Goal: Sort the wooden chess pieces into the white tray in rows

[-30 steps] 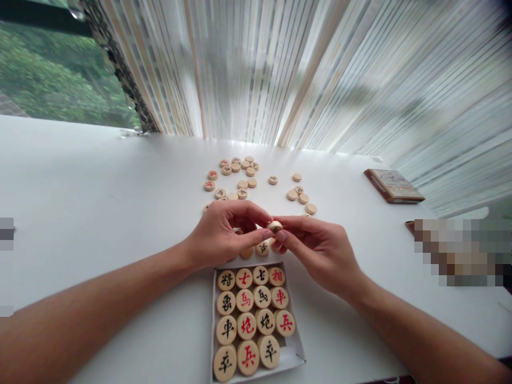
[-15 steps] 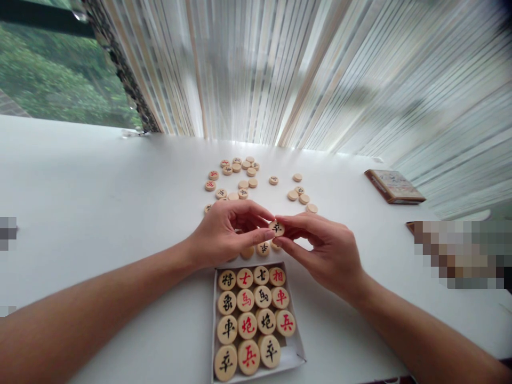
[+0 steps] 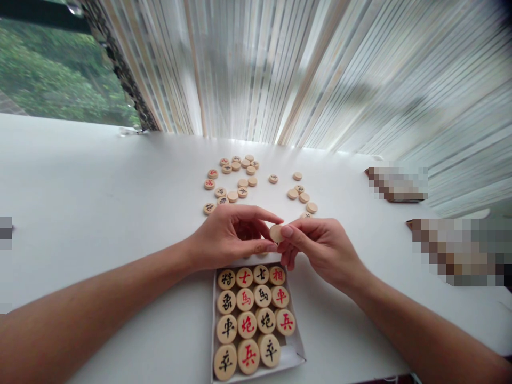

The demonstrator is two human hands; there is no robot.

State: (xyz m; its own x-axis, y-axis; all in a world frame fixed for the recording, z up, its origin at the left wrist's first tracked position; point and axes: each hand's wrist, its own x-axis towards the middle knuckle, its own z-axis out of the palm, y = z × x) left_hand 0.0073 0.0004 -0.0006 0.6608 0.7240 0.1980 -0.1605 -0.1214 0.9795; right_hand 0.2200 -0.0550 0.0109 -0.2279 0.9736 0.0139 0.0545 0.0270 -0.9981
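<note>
A round wooden Chinese chess piece [image 3: 275, 233] is pinched between the thumb and fingers of my right hand [image 3: 326, 242], its blank face towards me. My left hand [image 3: 224, 234] is around the piece's left side, thumb and forefinger spread apart; whether a fingertip touches it I cannot tell. Just below both hands lies a shallow white box [image 3: 291, 354] holding rows of pieces with red and black characters. Its bottom right corner shows bare white. Some loose pieces behind my hands are partly hidden.
Loose pieces [image 3: 242, 192] lie scattered on the white table [image 3: 120, 213] beyond my hands, some face up, some blank. A smaller group [image 3: 304, 197] lies to the right. Two blurred-out flat objects are at the right. A striped curtain [image 3: 248, 69] hangs behind the table.
The piece has turned from its black-character face to its blank face. My left finger and thumb have parted from their pinch, while my right hand has shifted its grip on it.
</note>
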